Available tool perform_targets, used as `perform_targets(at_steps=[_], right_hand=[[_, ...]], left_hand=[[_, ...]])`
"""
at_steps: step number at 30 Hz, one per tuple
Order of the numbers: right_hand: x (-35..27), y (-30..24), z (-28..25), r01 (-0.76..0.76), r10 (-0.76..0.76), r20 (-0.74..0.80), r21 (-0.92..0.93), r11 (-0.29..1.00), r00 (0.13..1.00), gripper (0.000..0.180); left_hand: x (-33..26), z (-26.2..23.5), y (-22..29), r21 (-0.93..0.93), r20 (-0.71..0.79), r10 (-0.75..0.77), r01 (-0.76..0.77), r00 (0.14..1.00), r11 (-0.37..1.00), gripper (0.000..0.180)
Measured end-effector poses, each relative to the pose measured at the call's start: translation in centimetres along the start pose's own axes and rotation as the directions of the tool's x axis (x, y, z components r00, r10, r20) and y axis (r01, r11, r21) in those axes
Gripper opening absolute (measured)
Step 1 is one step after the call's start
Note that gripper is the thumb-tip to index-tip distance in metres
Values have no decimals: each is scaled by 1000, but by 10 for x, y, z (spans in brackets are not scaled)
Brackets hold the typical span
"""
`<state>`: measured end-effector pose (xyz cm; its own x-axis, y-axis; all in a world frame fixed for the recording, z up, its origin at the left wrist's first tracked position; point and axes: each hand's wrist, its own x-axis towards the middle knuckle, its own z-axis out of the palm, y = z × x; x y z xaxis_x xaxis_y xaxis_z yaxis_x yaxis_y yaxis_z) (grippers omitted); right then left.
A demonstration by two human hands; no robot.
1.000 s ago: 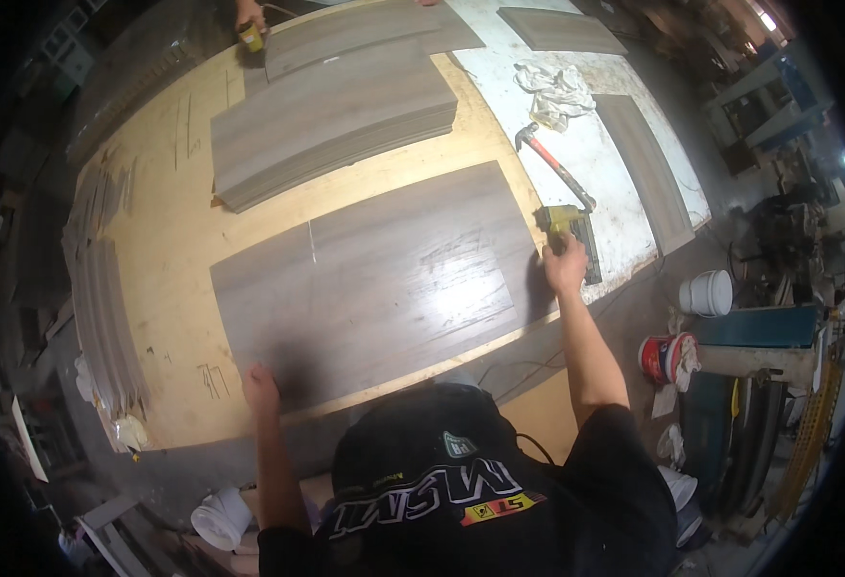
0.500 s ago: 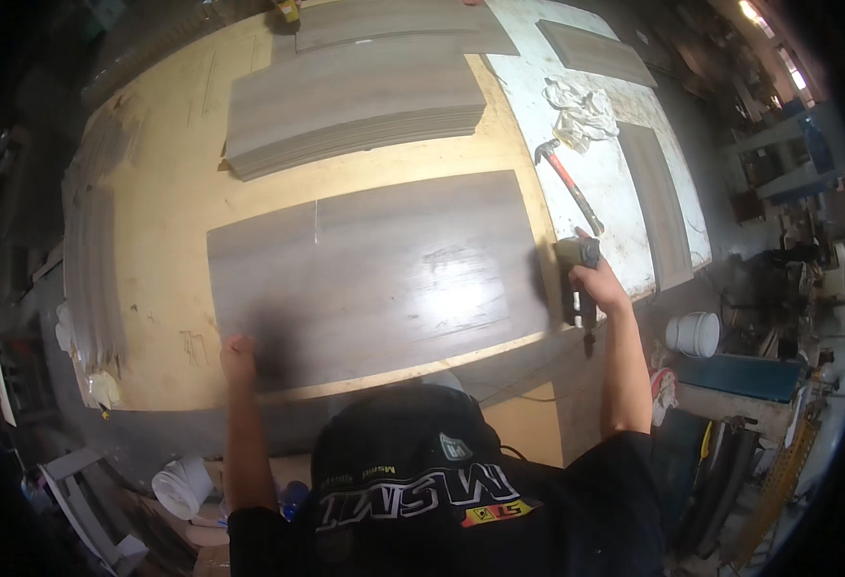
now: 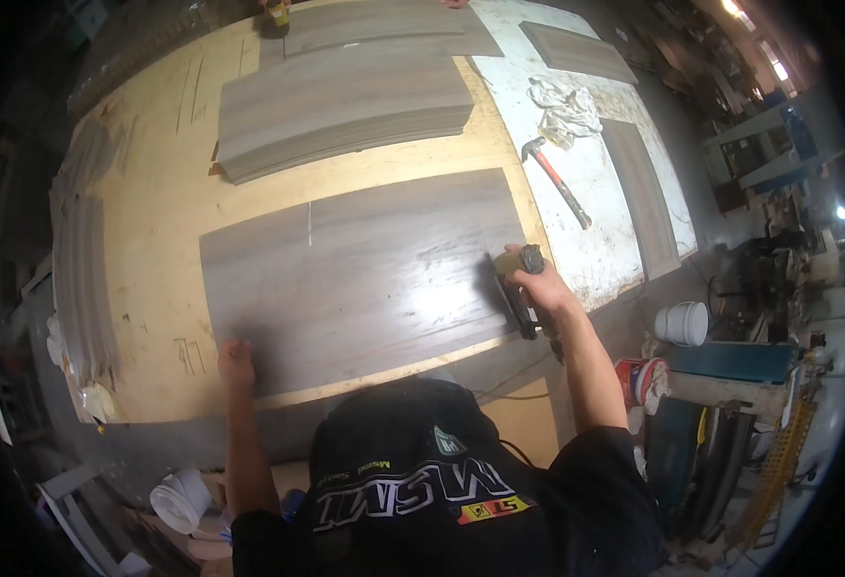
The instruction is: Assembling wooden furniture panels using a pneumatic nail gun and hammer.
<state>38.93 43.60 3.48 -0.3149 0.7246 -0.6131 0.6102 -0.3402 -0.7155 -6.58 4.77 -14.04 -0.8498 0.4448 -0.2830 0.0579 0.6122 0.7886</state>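
Observation:
A wide grey-brown wood-grain panel (image 3: 365, 279) lies on the near part of the worktable, with a short pale slit near its far edge. My right hand (image 3: 543, 288) grips a black and olive nail gun (image 3: 519, 298) over the panel's right end. Whether its nose touches the panel, I cannot tell. My left hand (image 3: 237, 365) is closed at the panel's near left corner; its fingers are partly hidden, and what they hold, if anything, does not show. Right of the panel lies a hammer (image 3: 559, 185) with a red and black handle.
Beyond is a stack of similar panels (image 3: 346, 106). Narrow strips (image 3: 81, 279) are piled at the left. A crumpled white cloth (image 3: 565, 111) lies near the hammer. At the far edge, another person's hand (image 3: 454, 4) shows. White (image 3: 682, 324) and red (image 3: 639, 382) buckets stand at right.
My right hand has brought the nail gun leftward, from beside the panel's right edge to over its right end. My left hand stays at the near left corner. The view has shifted slightly.

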Motion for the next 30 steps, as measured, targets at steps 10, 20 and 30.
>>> perform_targets(at_steps=[10, 20, 30], right_hand=[[-4, -10, 13, 2, -3, 14, 54, 999, 1000, 69], [-37, -84, 103, 75, -175, 307, 311, 947, 935, 70], [-53, -174, 366, 275, -60, 711, -192, 942, 701, 67]], left_hand=[[18, -5, -41, 246, -56, 111, -94, 992, 965, 36], [-17, 9, -36, -5, -102, 196, -198, 975, 980, 32], [-53, -13, 26, 163, -193, 75, -43, 978, 986, 23]])
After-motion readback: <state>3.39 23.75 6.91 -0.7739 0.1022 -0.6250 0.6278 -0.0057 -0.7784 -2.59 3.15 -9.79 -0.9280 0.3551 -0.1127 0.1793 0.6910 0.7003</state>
